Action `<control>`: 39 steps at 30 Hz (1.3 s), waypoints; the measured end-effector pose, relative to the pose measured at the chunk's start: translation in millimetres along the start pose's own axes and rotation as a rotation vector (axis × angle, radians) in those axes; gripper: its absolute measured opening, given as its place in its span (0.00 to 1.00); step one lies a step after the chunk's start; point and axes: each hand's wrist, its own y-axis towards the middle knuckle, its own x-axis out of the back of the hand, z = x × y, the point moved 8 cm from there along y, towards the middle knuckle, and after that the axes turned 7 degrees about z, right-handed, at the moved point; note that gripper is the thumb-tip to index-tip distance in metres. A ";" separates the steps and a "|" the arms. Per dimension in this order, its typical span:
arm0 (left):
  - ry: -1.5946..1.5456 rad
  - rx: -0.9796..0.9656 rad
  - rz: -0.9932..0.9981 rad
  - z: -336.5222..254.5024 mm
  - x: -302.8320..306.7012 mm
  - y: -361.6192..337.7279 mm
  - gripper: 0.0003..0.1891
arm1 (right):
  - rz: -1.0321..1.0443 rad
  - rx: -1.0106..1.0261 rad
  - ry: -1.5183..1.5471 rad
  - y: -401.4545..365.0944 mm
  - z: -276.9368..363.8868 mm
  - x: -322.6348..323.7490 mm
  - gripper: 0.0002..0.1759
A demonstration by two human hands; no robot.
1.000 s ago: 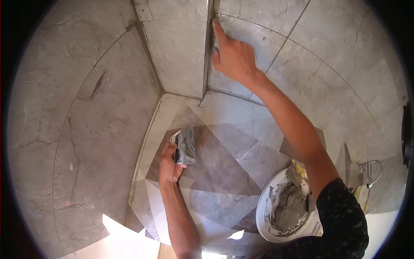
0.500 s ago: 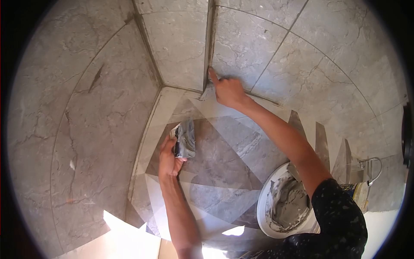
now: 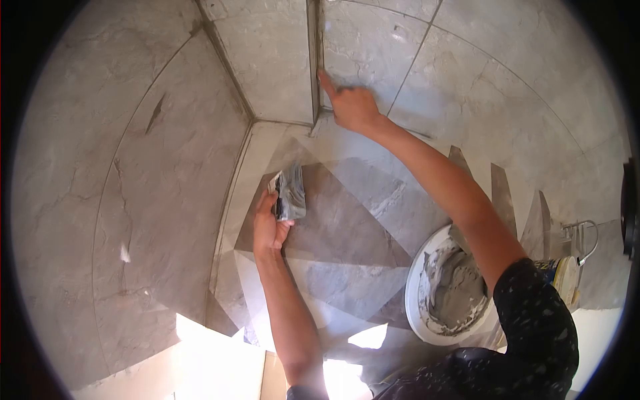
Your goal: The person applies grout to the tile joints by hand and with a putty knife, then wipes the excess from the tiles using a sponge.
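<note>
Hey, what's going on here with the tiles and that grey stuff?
A person works in a tiled corner. The right hand presses its index finger to the vertical wall joint. The left hand holds a small pad smeared with grey paste above the floor. A white bucket of grey paste stands nearby.

1. Carrying surface: the floor (image 3: 347, 220). It is tiled in a geometric pattern of dark grey, mid grey and pale triangular fields with marble-like veining. Narrow dark tapered fields (image 3: 500, 193) run along its far right part.
2. Items directly on the floor:
   - 1 round white basin (image 3: 415, 293), right of centre, holding grey mortar (image 3: 460, 287) that also smears its inner wall.
   - 1 smaller container (image 3: 563, 277) with a wire handle (image 3: 587, 237), just beside the basin on its right; its contents cannot be determined.
3. Bright sunlight patches (image 3: 369, 337) fall on the near edge of the floor.
</note>
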 end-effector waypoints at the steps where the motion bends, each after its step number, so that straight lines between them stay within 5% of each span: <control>1: 0.004 0.008 -0.009 1.9 2.7 -0.4 0.15 | 0.156 -0.001 0.057 -16.9 3.3 -15.8 0.46; 3: 0.011 0.004 0.096 -1.2 -4.2 3.9 0.13 | 0.313 -0.002 0.125 -52.6 10.2 -25.5 0.45; 7: 0.074 0.058 0.115 5.3 -27.7 -6.4 0.12 | 0.427 0.183 1.022 -129.0 61.0 43.2 0.45; 11: -0.046 0.162 0.202 10.9 -79.7 -46.9 0.12 | 0.584 0.228 0.793 -177.6 72.7 68.1 0.41; 14: 0.093 0.181 0.143 -4.7 -75.2 -65.8 0.12 | 0.213 0.384 0.639 -194.6 66.6 96.7 0.31; 18: 0.441 0.143 0.147 -37.3 -104.6 -79.6 0.12 | 0.096 0.115 1.181 -197.2 53.6 89.7 0.29; 34: 0.726 0.330 -0.015 -52.5 -97.4 -59.1 0.14 | -0.024 -0.117 1.438 -205.2 92.9 65.8 0.29; 37: 0.674 0.337 -0.047 -53.5 -95.0 -56.7 0.15 | 0.001 -0.197 1.777 -195.5 89.4 53.6 0.31; 39: 0.675 0.344 -0.033 -55.2 -96.0 -54.7 0.15 | -0.122 -0.021 1.125 -188.9 92.0 72.7 0.32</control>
